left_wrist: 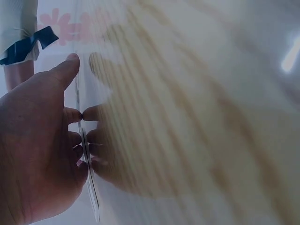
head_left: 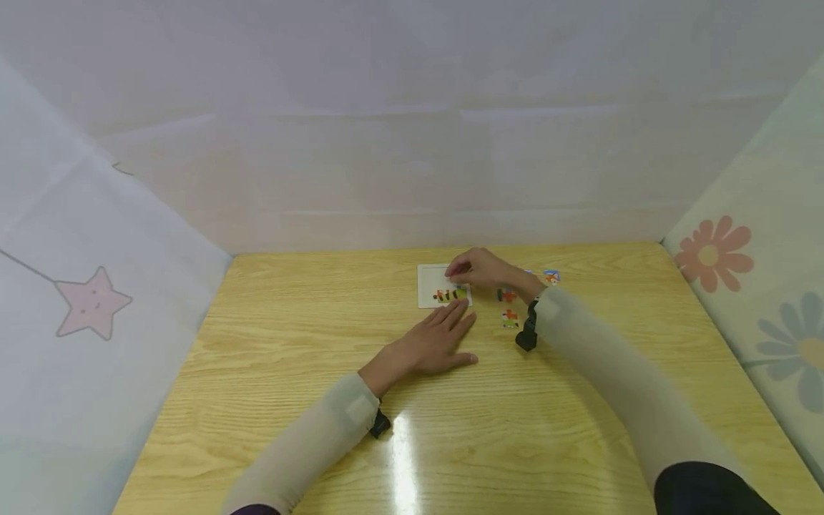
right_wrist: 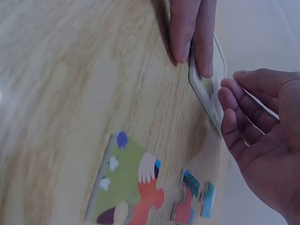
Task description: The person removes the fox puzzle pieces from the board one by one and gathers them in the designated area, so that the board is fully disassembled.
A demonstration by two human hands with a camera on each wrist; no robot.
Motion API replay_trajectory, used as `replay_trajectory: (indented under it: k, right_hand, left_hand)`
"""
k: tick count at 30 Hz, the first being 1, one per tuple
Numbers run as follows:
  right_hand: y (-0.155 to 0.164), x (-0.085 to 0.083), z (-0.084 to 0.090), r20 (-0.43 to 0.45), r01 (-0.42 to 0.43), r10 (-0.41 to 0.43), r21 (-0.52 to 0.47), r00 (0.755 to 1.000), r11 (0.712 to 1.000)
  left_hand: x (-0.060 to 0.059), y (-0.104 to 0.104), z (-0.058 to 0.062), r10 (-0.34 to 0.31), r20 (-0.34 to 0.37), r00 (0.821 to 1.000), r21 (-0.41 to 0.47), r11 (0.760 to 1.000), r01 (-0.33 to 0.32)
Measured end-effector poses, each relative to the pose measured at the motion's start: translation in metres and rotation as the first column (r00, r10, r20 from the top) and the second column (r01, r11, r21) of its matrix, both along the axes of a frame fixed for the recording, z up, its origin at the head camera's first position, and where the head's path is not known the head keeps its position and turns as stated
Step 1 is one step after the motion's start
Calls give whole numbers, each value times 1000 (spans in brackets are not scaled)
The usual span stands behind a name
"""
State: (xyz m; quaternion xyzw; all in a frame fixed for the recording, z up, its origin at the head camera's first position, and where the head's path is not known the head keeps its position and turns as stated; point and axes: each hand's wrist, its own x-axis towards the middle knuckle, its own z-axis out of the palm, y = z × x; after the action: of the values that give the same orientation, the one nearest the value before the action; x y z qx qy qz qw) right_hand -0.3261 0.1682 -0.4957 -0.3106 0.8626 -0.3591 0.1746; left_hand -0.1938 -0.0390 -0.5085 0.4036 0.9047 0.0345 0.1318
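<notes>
A white puzzle tray [head_left: 426, 286] lies at the far middle of the table, with a strip of joined striped puzzle pieces [head_left: 444, 295] along its near side. My left hand [head_left: 438, 343] rests palm down, fingers fairly straight, fingertips at the tray's near edge. In the right wrist view two of its fingers [right_wrist: 204, 47] reach over the tray rim. My right hand [head_left: 483, 270] is above the tray's right side, fingers bent and thumb close to the index fingertip. I cannot tell whether a piece is between them.
Right of the tray lie loose puzzle pieces: a green and red one [head_left: 510, 319], a red and dark one [head_left: 506, 295] and a blue one [head_left: 551, 277] farther back. The right forearm passes over this area. A white cloth wall [head_left: 360, 179] stands behind the table [head_left: 290, 357].
</notes>
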Motion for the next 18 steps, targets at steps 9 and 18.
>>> replay_trajectory:
  k: [9,18]
  right_hand:
    - [-5,-8,-7,-2,-78,78,-6,997,997]
    - [-12,-5,-5,30,-95,96,-17,995,995]
  left_hand:
    - [-2,1,1,-8,-10,1000,-5,1000,8]
    - [-1,0,3,-21,-16,1000,-12,1000,21]
